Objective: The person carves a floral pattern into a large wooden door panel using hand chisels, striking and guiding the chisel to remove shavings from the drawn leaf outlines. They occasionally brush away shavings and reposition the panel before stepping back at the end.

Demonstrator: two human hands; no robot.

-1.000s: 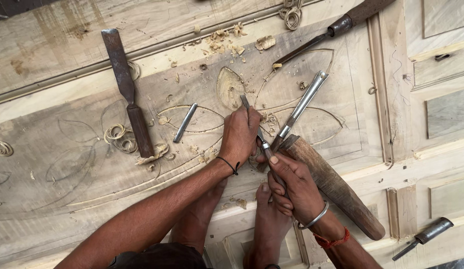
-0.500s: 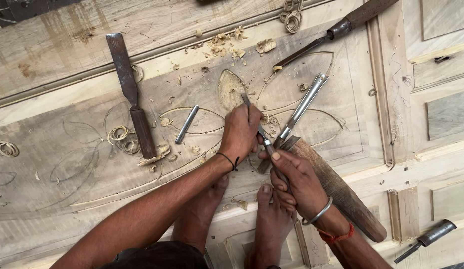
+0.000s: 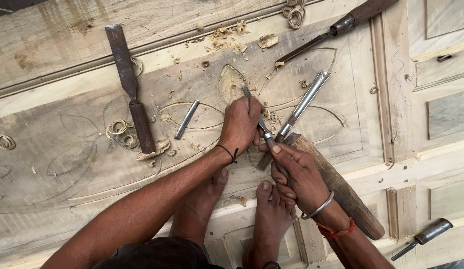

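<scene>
Head view: the work in hand is carving a petal pattern into a wide wooden panel (image 3: 67, 199). By my judgement it is at an early stage. One petal (image 3: 231, 82), just far of the hands, is hollowed out, with pale shavings (image 3: 224, 39) scattered beyond it. The petals to the right and left of it are only scored outlines, and the leaf shapes further left look merely pencilled. Most of the relief is left to cut.

The left hand (image 3: 240, 124) is clenched around a thin chisel (image 3: 257, 119), knuckles up, the blade tip pointing far toward the hollowed petal and the shaft running back under the palm. The forearm comes in from the near left, with a dark thread on the wrist. The right hand (image 3: 297, 174) sits just near and right of it, thumb and fingers pinching the chisel's lower end, wrist bent, a metal bangle and red thread on it. It lies over a thick wooden mallet (image 3: 341, 192); whether it also grips this I cannot tell.

Two bare feet rest on the panel near the hands. A broad flat chisel (image 3: 128, 84) lies to the left, a steel gouge (image 3: 304, 104) just right of the hands, another chisel (image 3: 336, 30) far right.
</scene>
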